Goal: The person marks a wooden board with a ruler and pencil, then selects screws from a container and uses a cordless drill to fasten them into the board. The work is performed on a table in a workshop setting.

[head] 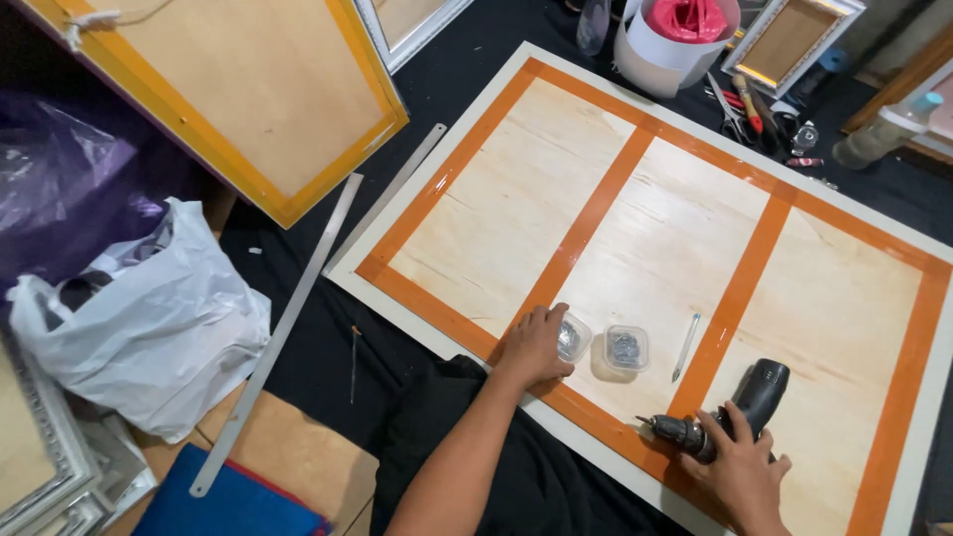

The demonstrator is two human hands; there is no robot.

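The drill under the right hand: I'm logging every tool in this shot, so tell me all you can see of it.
The drill is a black cordless power drill with a dark metal chuck and a short bit pointing left. It lies on its side on the large wooden panel, across the orange tape near the panel's near edge. The right hand rests on its body and grip, covering part of it. Its black base points up and away from the person.

We have one view, from the head camera, looking steeply down and slightly forward over the floor. Our forearms enter from the near edge; the taped wooden panel fills the middle and right, close below.
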